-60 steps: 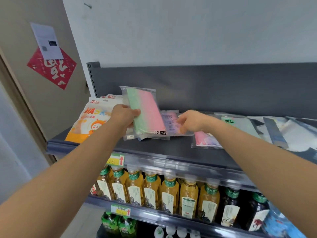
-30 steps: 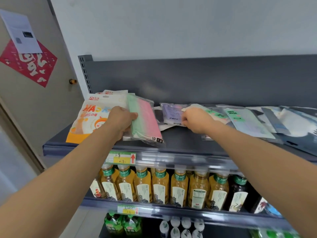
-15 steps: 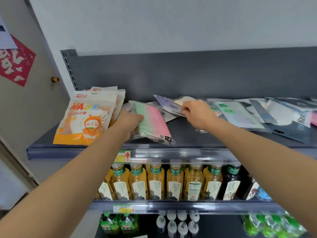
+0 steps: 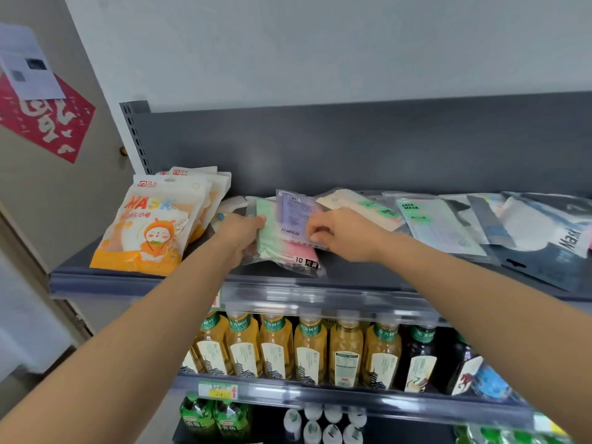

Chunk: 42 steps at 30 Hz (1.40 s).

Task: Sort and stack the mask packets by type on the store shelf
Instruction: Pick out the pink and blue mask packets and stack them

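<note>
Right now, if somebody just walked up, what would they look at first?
Probably the orange cartoon mask packets at the left end of the top shelf. Mid-shelf, the left hand grips a green-and-pink mask packet while the right hand pinches a purple mask packet on top of it. Golden tea bottles line the shelf below.

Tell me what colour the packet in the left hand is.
Green and pink stripes; head view shows the packet held in the left hand.

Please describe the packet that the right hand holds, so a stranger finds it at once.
On the top grey shelf, look right of the orange cartoon mask bags. There the right hand pinches a lavender packet lying on a green-and-pink packet. It is the only purple one.
</note>
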Motion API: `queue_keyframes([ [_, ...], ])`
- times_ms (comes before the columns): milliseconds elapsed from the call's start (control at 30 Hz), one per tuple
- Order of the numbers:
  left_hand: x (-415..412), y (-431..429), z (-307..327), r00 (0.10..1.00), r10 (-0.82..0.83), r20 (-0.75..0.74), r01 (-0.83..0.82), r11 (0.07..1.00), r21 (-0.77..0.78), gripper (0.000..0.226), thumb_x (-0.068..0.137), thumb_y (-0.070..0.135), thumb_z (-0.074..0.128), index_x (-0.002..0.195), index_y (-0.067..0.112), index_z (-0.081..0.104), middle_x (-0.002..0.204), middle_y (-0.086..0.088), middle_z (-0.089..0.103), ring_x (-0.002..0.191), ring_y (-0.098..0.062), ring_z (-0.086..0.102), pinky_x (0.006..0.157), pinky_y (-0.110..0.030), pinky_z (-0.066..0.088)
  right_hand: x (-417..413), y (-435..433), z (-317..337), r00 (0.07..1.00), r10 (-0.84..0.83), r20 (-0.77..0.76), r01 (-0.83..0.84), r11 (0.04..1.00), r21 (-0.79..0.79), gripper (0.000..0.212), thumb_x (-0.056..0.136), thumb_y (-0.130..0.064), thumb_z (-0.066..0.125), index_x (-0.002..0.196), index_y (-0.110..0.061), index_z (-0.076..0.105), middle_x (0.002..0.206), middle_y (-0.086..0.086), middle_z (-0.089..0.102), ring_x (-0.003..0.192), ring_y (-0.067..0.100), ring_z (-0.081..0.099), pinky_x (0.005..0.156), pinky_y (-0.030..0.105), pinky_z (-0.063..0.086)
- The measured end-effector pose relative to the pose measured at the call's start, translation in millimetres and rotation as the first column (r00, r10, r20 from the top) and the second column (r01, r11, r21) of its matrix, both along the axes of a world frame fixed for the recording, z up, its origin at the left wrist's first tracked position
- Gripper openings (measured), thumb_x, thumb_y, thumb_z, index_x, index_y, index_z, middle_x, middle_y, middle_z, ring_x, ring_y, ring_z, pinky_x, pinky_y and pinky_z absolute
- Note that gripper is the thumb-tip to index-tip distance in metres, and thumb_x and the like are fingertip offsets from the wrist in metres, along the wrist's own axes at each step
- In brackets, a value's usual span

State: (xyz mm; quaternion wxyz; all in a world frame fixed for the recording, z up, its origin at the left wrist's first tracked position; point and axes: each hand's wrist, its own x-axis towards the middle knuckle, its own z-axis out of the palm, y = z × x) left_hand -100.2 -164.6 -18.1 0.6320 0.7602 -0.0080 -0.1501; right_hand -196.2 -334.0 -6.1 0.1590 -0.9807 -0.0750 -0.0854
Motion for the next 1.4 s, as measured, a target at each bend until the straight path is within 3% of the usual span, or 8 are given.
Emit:
queue_keyframes([
  [333, -18, -4, 1, 0.999, -0.017, -0.050, 0.017, 1.000, -0.002, 0.025, 0.084, 0.004, 0.067, 0.106, -0.003, 0.057, 0.105, -0.021, 0.070, 0.091, -0.037, 0.070, 0.082, -0.051, 0.056, 0, -18, -3, 0.976, 0.205, -0.079, -0.194, 0.973, 0.126, 0.019, 0.093, -0.024, 0.056, 0.101, -0.017, 0.072, 0.102, -0.002, 0.070, 0.097, 0.019, 0.061, 0.091, 0.031, 0.047],
  [533, -34, 6, 10, 0.990, 0.135, 0.031, -0.134, 0.990, -0.036, 0.031, 0.080, 0.001, 0.070, 0.106, 0.001, 0.053, 0.104, -0.020, 0.070, 0.089, -0.038, 0.070, 0.080, -0.058, 0.055, 19, -37, -5, 0.998, -0.016, 0.061, -0.007, 0.937, 0.349, 0.020, 0.095, -0.026, 0.052, 0.101, -0.016, 0.068, 0.097, -0.002, 0.067, 0.090, 0.013, 0.062, 0.081, 0.028, 0.049],
  [633, -42, 10, 19, 0.967, 0.209, 0.149, -0.206, 0.978, -0.035, 0.037, 0.082, 0.003, 0.070, 0.111, 0.006, 0.047, 0.097, -0.012, 0.066, 0.063, -0.025, 0.069, 0.046, -0.033, 0.057, 25, -42, -5, 0.996, -0.040, -0.082, 0.068, 0.929, 0.363, 0.024, 0.096, -0.039, 0.049, 0.087, -0.018, 0.057, 0.081, -0.004, 0.054, 0.078, 0.013, 0.051, 0.068, 0.024, 0.040],
  [767, -53, 9, 31, 0.959, 0.202, 0.200, -0.172, 0.972, -0.157, 0.032, 0.085, -0.002, 0.065, 0.105, 0.010, 0.044, 0.101, -0.010, 0.063, 0.065, -0.019, 0.066, 0.037, -0.025, 0.050, 26, -35, 6, 0.959, 0.106, -0.264, 0.128, 0.668, 0.733, 0.029, 0.095, -0.041, 0.052, 0.107, -0.017, 0.060, 0.109, 0.000, 0.068, 0.107, 0.022, 0.063, 0.096, 0.034, 0.049],
  [1000, -42, -10, 41, 0.985, -0.070, 0.160, 0.116, 0.948, -0.296, 0.026, 0.087, -0.013, 0.052, 0.108, 0.003, 0.049, 0.109, -0.015, 0.066, 0.090, -0.028, 0.069, 0.067, -0.036, 0.061, 29, -46, 25, 0.937, 0.174, -0.304, 0.242, 0.305, 0.921, 0.031, 0.092, -0.012, 0.060, 0.122, -0.005, 0.059, 0.112, 0.009, 0.071, 0.104, 0.025, 0.068, 0.093, 0.044, 0.053],
  [1133, -28, -35, 33, 0.976, -0.199, 0.089, 0.205, 0.976, -0.073, 0.016, 0.089, -0.011, 0.050, 0.093, 0.000, 0.061, 0.102, -0.015, 0.070, 0.087, -0.026, 0.069, 0.074, -0.036, 0.059, 18, -63, 24, 0.909, -0.002, -0.418, 0.369, 0.473, 0.800, 0.020, 0.091, -0.011, 0.062, 0.110, -0.007, 0.062, 0.103, 0.006, 0.072, 0.091, 0.021, 0.070, 0.076, 0.034, 0.058],
  [1267, -14, -49, 20, 0.984, -0.118, 0.132, 0.071, 0.945, 0.319, 0.027, 0.083, -0.009, 0.060, 0.063, 0.005, 0.049, 0.062, -0.010, 0.052, 0.049, -0.019, 0.047, 0.042, -0.024, 0.043, 7, -63, 18, 0.850, -0.100, -0.517, 0.462, 0.614, 0.640, 0.002, 0.090, -0.008, 0.062, 0.091, -0.009, 0.061, 0.084, 0.004, 0.070, 0.076, 0.016, 0.065, 0.056, 0.026, 0.059],
  [1400, -7, -45, 11, 0.984, -0.121, 0.129, 0.060, 0.914, 0.401, 0.014, 0.084, 0.005, 0.067, 0.084, 0.002, 0.054, 0.070, -0.012, 0.051, 0.054, -0.021, 0.045, 0.049, -0.028, 0.037, 11, -51, 12, 0.840, -0.144, -0.523, 0.482, 0.639, 0.600, 0.010, 0.089, -0.003, 0.062, 0.081, -0.008, 0.058, 0.082, 0.005, 0.066, 0.072, 0.016, 0.063, 0.060, 0.025, 0.059],
])
